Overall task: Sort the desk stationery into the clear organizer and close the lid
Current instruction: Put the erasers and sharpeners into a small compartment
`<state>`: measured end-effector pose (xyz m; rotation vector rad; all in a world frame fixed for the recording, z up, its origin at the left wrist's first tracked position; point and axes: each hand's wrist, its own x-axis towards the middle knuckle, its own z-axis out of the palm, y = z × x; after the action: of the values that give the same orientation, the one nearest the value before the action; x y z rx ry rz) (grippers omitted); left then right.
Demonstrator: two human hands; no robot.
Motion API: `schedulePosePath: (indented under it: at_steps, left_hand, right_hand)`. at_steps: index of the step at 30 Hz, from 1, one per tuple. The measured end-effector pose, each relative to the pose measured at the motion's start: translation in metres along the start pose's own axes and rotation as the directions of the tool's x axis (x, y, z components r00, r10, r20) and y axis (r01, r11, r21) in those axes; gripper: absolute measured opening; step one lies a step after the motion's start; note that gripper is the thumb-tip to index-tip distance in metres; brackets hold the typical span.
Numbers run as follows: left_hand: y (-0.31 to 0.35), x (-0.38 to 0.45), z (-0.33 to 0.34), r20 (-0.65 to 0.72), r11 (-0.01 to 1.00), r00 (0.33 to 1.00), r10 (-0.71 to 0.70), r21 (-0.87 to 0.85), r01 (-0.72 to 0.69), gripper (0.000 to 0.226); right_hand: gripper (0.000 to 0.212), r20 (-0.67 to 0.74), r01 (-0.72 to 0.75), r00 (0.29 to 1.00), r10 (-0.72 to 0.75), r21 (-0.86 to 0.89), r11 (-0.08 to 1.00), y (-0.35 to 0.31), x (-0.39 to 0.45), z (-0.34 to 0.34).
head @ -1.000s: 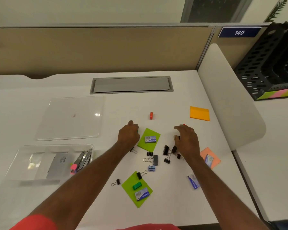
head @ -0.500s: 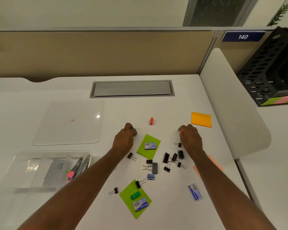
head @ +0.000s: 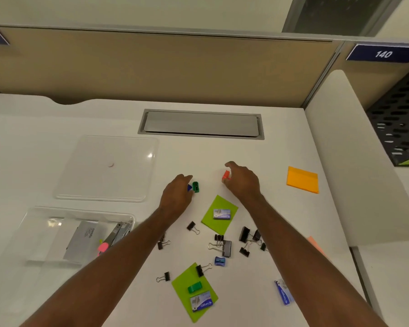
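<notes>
My left hand [head: 176, 195] is curled on the white desk with a small blue piece and a green sharpener [head: 196, 187] at its fingertips. My right hand [head: 242, 182] pinches a red sharpener [head: 226, 175] between thumb and fingers. The clear organizer [head: 80, 210] stands at lower left, holding a stapler, a grey box and a pink highlighter [head: 102, 247]. Its lid [head: 106, 168] lies flat behind it. Between my arms lie several binder clips [head: 226, 247], a blue sharpener [head: 219, 260], two green sticky pads [head: 216, 224], staple boxes [head: 221, 214] and a second green sharpener [head: 194, 287].
An orange sticky pad [head: 302, 179] lies to the right, and a pink pad [head: 316, 246] peeks out past my right arm. A staple box [head: 283, 292] sits near the front right. A grey cable hatch [head: 201, 123] is at the back, a white divider [head: 364, 161] and black mesh tray [head: 399, 128] at right.
My right hand has moved left from near the orange pad and closed around the red sharpener. My left hand stays close to the same spot, with the green sharpener now showing at its fingertips.
</notes>
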<state>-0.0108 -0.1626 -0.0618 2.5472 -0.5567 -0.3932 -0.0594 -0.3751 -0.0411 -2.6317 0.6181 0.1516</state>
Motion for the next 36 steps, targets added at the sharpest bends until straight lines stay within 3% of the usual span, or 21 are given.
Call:
schedulePosePath:
  at_steps: [5, 9, 13, 21, 29, 32, 36]
  left_hand:
    - [0.006, 0.009, 0.003, 0.047, 1.0, 0.999, -0.017, -0.021, 0.018, 0.053]
    - [0.007, 0.013, 0.01, 0.03, 1.0, 1.0, 0.008, 0.02, -0.009, 0.043]
    - [0.007, 0.013, 0.012, 0.012, 1.0, 1.0, 0.014, -0.011, -0.014, 0.041]
    - [0.003, -0.02, -0.003, 0.035, 0.938, 0.999, -0.024, -0.344, 0.035, 0.042]
    - [-0.012, -0.074, -0.028, -0.137, 0.792, 0.986, -0.097, -0.61, -0.007, 0.044]
    - [-0.02, -0.092, -0.043, -0.185, 0.8, 0.98, -0.077, -0.598, -0.05, 0.043]
    - [-0.04, -0.118, -0.063, -0.236, 0.895, 0.971, -0.024, -0.439, -0.085, 0.042]
  right_hand:
    - [0.044, -0.013, -0.042, 0.999, 0.041, -0.072, 0.997, -0.002, 0.008, 0.009]
    - [0.03, -0.025, -0.046, 0.999, 0.044, -0.075, 0.996, -0.003, 0.01, 0.009]
    - [0.034, -0.017, -0.039, 0.999, 0.038, -0.022, 0.999, -0.005, 0.003, 0.007]
    - [0.036, -0.058, 0.034, 0.998, -0.024, 0.182, 0.983, -0.025, -0.043, 0.006]
    - [0.04, -0.022, 0.105, 0.994, -0.104, 0.343, 0.934, -0.052, -0.1, 0.01]
    - [0.041, -0.043, 0.134, 0.991, -0.127, 0.399, 0.907, -0.065, -0.114, 0.01]
    - [0.039, -0.066, 0.175, 0.984, -0.163, 0.459, 0.871, -0.088, -0.131, 0.013]
